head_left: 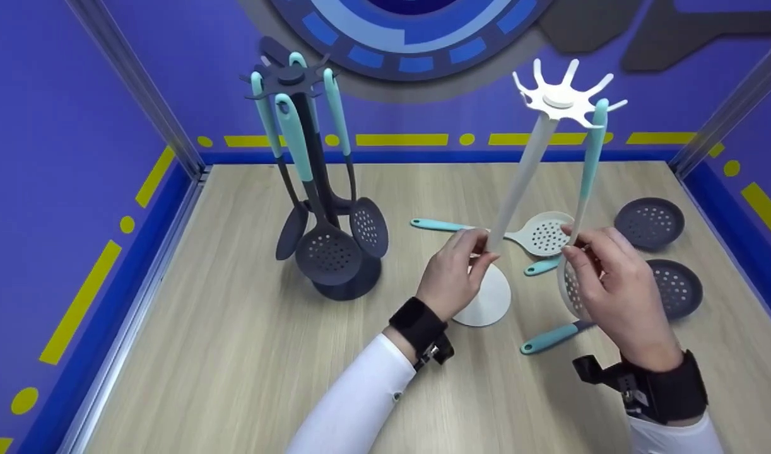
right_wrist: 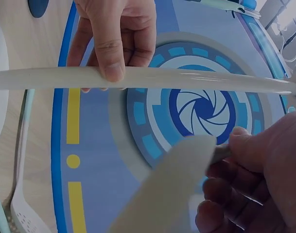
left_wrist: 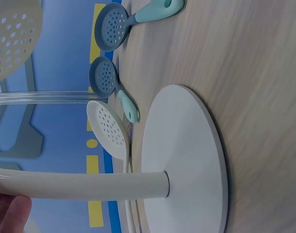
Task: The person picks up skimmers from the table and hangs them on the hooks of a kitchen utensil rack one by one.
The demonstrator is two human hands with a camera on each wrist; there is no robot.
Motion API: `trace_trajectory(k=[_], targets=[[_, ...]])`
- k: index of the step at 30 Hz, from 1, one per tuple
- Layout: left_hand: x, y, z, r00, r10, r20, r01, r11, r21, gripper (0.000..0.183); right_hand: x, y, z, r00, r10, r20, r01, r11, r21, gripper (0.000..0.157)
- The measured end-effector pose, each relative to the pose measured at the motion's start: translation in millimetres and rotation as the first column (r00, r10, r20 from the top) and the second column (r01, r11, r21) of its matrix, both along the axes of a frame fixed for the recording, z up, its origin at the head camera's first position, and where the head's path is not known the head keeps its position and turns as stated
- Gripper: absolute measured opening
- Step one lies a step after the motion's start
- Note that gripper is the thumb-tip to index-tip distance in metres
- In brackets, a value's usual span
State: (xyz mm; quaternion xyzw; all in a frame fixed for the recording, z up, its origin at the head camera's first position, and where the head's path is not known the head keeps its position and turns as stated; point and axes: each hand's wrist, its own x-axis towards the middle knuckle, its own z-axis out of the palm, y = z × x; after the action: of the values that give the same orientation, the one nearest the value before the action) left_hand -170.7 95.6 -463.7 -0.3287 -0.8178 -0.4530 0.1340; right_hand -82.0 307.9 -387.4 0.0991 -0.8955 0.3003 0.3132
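Observation:
My left hand (head_left: 452, 274) grips the pole of a white utensil stand (head_left: 524, 170) low down, above its round base (left_wrist: 186, 141). The pole rises to a spoked hanging rack (head_left: 559, 98). To the right, my right hand (head_left: 619, 284) pinches a white slotted skimmer (head_left: 592, 151) by its lower shaft, just above the perforated head. Its teal handle points up, the top at one of the rack's front-right hooks; I cannot tell whether it is hooked on. In the right wrist view, the skimmer's head (right_wrist: 169, 187) is blurred and close.
On the left stands a dark utensil stand (head_left: 347, 287) hung with several teal-handled utensils. Behind the white base lies a white skimmer (head_left: 546, 233). Two dark skimmers, one farther back (head_left: 649, 222) and one nearer (head_left: 679, 290), lie at the right. Blue panels enclose the table.

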Motion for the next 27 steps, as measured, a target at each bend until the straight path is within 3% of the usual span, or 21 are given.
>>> trace_trajectory(k=[16,27], targets=[[-0.5,-0.2,-0.8,1.000,0.016,-0.012,-0.016,1.000,-0.020,0.027,-2.6,-6.4,-4.7,0.993,0.009,0.118,-0.008,1.000,-0.013,0.022],[-0.8,0.7,-3.2,1.000,0.019,-0.020,-0.019,1.000,-0.016,0.025,-4.1,-7.8,-8.6,0.992,0.034,0.122,-0.031,0.999,-0.029,0.027]])
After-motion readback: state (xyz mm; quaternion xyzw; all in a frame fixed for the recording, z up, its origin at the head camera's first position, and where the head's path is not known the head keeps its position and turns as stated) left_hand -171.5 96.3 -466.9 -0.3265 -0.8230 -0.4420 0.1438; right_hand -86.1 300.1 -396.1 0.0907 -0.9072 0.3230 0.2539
